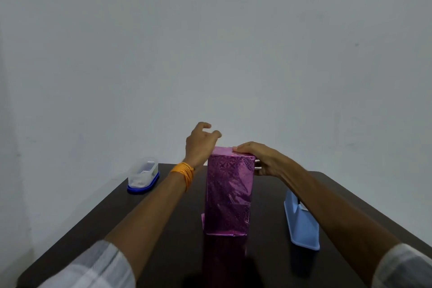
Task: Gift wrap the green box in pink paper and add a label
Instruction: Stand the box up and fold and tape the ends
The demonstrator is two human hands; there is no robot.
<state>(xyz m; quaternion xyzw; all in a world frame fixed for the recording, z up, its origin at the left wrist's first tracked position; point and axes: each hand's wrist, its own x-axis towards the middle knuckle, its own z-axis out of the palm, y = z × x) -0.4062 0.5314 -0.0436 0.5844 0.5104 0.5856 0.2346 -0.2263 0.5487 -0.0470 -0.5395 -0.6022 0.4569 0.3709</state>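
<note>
the tall box wrapped in shiny pink foil paper (229, 194) stands upright on the dark desk (268, 217), long axis vertical. my right grip (259, 161) pinches its top right edge. the left grip (201, 142), loosely curled and empty, hovers just beyond the top's left corner.

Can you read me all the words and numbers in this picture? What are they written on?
No text here can be read.
On the clear container: a small pale patch, maybe a label, shows on or through its wall, too blurred to read.
On the pink wrapped box: only an embossed pattern, no words or label on the side that shows.
On the blue tray: no writing seen.
</note>
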